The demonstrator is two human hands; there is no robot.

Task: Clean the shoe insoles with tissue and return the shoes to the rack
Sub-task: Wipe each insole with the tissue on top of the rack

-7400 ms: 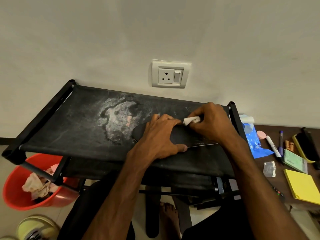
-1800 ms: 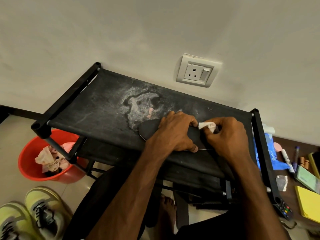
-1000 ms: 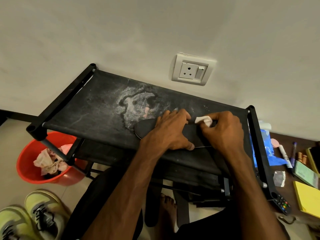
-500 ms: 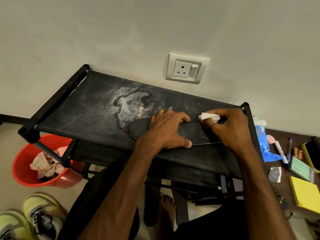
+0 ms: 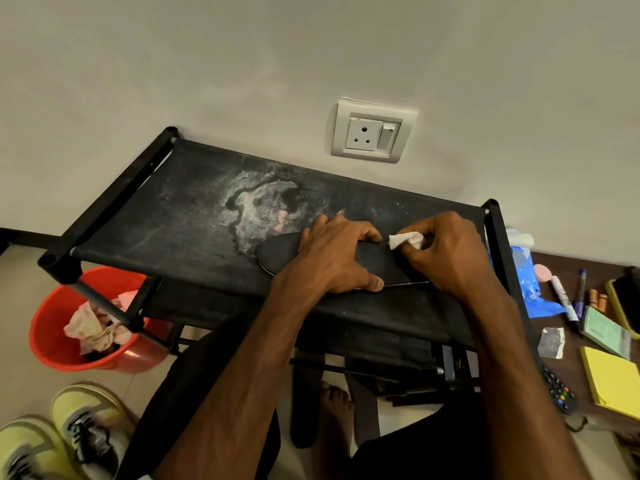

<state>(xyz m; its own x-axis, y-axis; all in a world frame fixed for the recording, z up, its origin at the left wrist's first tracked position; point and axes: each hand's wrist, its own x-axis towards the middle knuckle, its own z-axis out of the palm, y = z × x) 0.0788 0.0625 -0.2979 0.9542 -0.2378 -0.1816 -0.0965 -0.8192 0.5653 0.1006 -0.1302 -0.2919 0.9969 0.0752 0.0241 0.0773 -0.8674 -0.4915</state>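
Head view: insole [image 5: 376, 262], black, lies flat on the top fabric shelf of the rack [image 5: 173, 220], right of the frame's centre, with its rounded end pointing left. Left hand [image 5: 332, 258] sits over its middle, the grip clamped on it with fingers curled over the far edge and thumb on the near edge. Right hand [image 5: 450, 254], just to the right, has its grip pinched on a small white tissue [image 5: 405, 240]. The tissue touches the insole's far edge beside the left fingertips. At lower left, under the rack's corner, a red bucket [image 5: 52, 341] holds crumpled pinkish tissues [image 5: 93, 330]. Two yellow-green shoes [image 5: 86, 424] stand on the floor in the bottom left corner. At the right edge, a brown bench [image 5: 609, 271] carries a blue packet [image 5: 526, 282], markers [image 5: 562, 297] and a yellow notepad [image 5: 613, 379].
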